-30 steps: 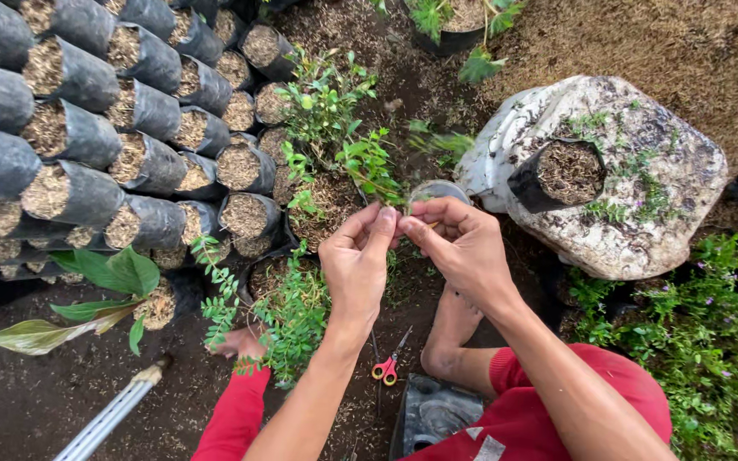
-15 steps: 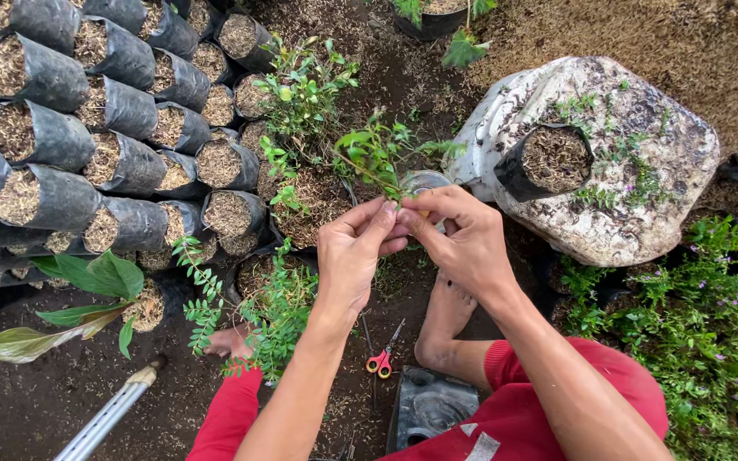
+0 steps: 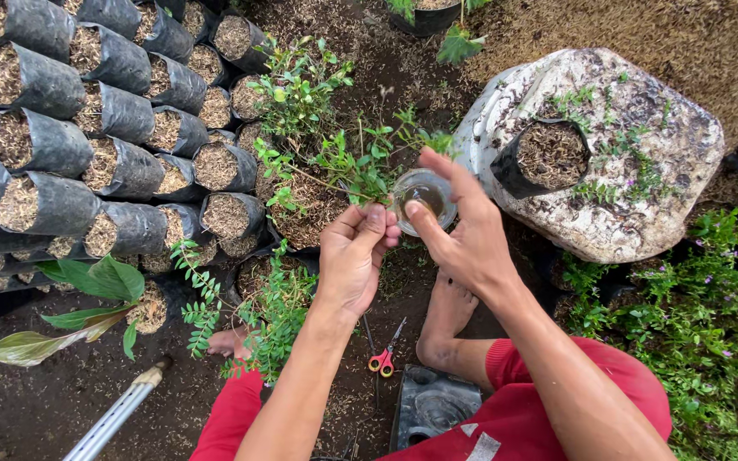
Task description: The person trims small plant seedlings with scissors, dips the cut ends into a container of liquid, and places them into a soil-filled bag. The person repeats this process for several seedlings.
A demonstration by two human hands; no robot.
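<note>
Opened and drawn apart from the left hand (image 3: 354,260), the right hand (image 3: 463,235) now holds nothing, while the left pinches a leafy cutting (image 3: 348,166) beside a small glass jar (image 3: 424,198).

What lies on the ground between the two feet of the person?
In the head view, small scissors with red and yellow handles lie on the dark soil between the left foot and the right foot, closer to the right one.
</note>
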